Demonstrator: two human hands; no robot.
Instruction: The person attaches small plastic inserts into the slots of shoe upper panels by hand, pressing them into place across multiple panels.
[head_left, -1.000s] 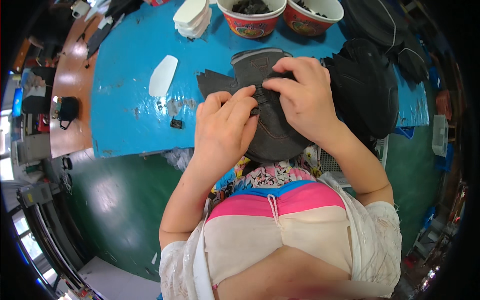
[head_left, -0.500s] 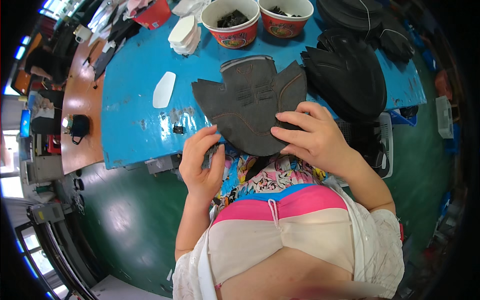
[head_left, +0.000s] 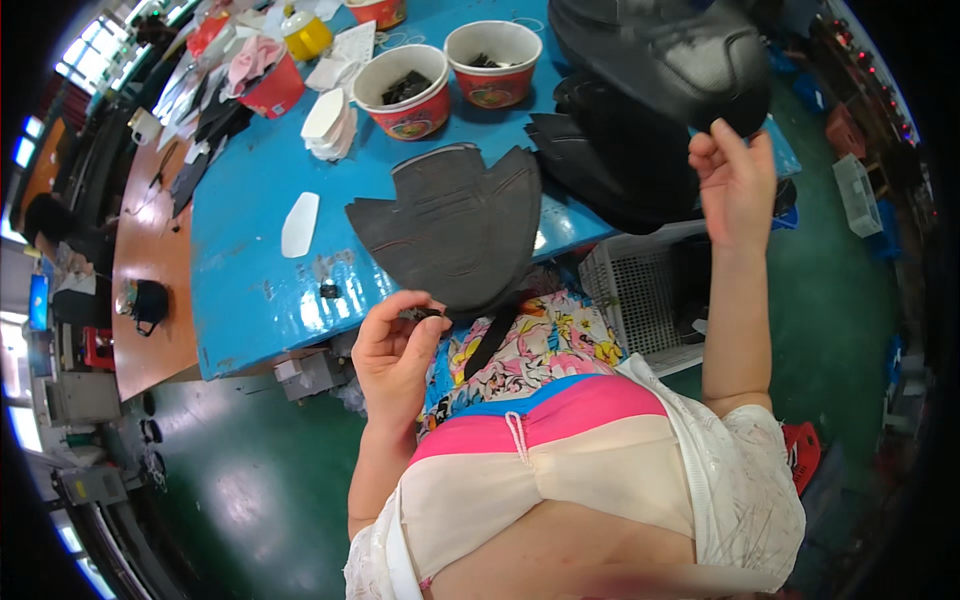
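Note:
My left hand (head_left: pixel 392 350) is closed at the table's front edge, with thumb and fingers pinched around small black pieces (head_left: pixel 425 314) whose kind I cannot make out. Just beyond it lies a pile of flat, dark shoe uppers (head_left: pixel 450 225), overhanging the edge toward my lap. Off to the right, my raised right hand (head_left: pixel 738 180) pinches the near edge of a black shoe upper (head_left: pixel 670 60). That upper lies over or just above other stacked black uppers (head_left: pixel 625 165); whether it rests on them I cannot tell.
Two red-and-white paper tubs (head_left: pixel 405 100) (head_left: pixel 493 65) with black pieces stand on the blue table (head_left: pixel 240 250). Near them are stacked white cut-outs (head_left: pixel 328 125) and one loose white piece (head_left: pixel 300 225). A grey plastic basket (head_left: pixel 645 290) stands below the right edge.
My right hand has left the dark uppers in front of me and moved right and away, to a black upper. My left hand stays near the table edge. The whole view has shifted.

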